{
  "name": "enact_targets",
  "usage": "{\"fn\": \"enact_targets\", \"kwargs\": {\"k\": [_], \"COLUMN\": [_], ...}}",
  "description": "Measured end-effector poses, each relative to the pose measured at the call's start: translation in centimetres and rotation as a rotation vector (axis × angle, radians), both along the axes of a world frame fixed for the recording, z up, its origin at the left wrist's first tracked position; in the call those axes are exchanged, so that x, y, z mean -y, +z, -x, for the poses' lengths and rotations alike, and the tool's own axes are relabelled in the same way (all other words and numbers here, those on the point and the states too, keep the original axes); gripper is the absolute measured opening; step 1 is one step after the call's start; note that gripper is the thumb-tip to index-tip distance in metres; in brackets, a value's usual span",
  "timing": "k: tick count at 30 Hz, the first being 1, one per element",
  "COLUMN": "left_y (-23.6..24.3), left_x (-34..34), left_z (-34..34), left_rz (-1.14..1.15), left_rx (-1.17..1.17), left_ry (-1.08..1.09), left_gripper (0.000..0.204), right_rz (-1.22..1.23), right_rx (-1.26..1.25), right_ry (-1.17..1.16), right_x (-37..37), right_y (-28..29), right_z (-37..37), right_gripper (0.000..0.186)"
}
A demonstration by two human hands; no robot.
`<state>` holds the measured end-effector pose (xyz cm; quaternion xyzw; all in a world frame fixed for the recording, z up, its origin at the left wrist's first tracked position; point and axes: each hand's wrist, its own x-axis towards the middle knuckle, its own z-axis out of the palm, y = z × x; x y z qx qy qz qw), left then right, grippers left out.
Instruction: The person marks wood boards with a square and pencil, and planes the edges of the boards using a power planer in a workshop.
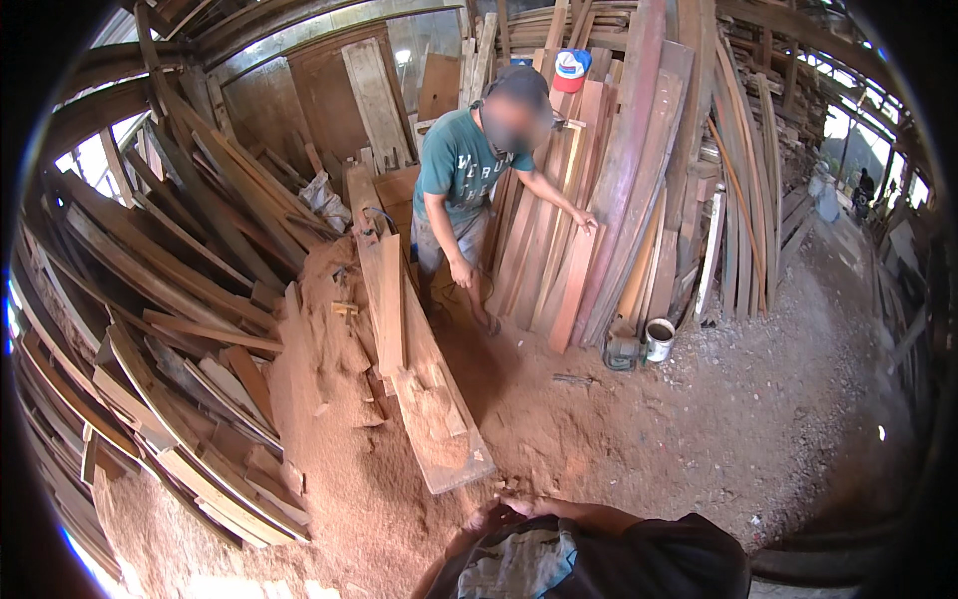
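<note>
My left hand (484, 515) and my right hand (518, 504) are close together in front of my body at the lower edge. Their fingers look bent inward; whatever they hold, if anything, is too small to make out. Just beyond them is the near end of a long wooden workbench (467, 471). On it lies a narrow board (391, 309), with sawdust (427, 407) heaped at its near end. Across the bench stands a person in a teal shirt (464, 165). One of that person's hands touches the top of a leaning reddish plank (577, 290); the other hangs beside the bench.
Curved timbers (150, 260) are stacked along the left. Tall planks (639, 150) lean at the back, a red, white and blue cap (572, 70) among them. A white bucket (659, 342) and a greenish machine (623, 349) stand on the dusty ground. Sawdust mounds border the bench.
</note>
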<state>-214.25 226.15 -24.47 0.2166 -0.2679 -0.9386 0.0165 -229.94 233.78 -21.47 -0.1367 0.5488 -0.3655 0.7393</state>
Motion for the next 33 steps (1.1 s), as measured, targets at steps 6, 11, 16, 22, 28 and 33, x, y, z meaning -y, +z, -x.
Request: {"fn": "enact_targets", "kwargs": {"k": [6,11,16,22,28,33], "left_y": [-0.6,-4.2,-5.2,-4.0,-4.1,-3.0], "left_x": [0.3,0.6,0.2,0.3,0.5,0.5], "left_z": [1.6,0.8,1.5,2.6,1.7,1.6], "left_rz": [0.001,-0.044,-0.028,-0.120,-0.038,-0.138], "left_rx": [-0.029,0.016,0.057,0.119,0.085,0.042], "left_ry": [-0.056,-0.055,-0.043,-0.005,-0.008,-0.044], "left_gripper": [0.080,0.075,0.070,0.069,0.063,0.063], "right_rz": [0.066,0.075,-0.011,-0.001,-0.050,-0.053], "right_rx": [0.191,0.203,0.119,0.217,0.135,0.082], "right_ry": [0.016,0.042,0.113,0.095,0.092,0.071], "right_x": [0.5,0.2,0.5,0.5,1.0,1.0], "right_y": [-8.9,-7.5,-5.0,-5.3,-5.0,-4.5], "right_z": [2.1,2.1,2.5,3.9,2.7,4.4], "right_gripper": [0.036,0.040,0.052,0.048,0.048,0.049]}}
